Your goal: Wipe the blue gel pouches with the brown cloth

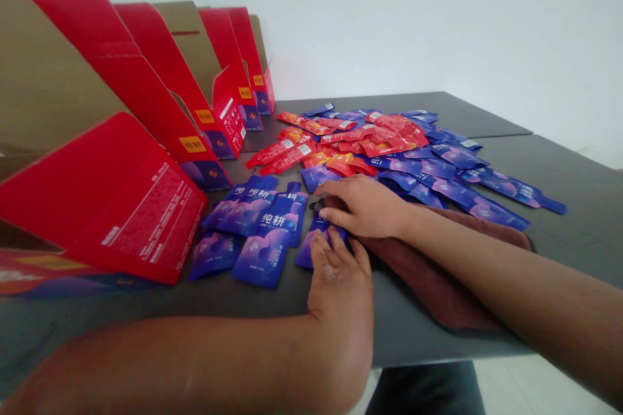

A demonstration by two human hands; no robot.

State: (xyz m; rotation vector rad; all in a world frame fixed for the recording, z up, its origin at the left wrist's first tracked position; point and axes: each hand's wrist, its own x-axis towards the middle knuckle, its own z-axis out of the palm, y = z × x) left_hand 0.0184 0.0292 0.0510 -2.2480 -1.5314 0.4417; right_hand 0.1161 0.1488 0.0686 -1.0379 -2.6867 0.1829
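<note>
One sachet edge against left fingers

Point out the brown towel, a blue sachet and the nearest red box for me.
Brown towel (438, 282): head view, on its bare middle.
Blue sachet (256, 264): head view, on its front face.
Red box (117, 201): head view, on its front flap.
</note>
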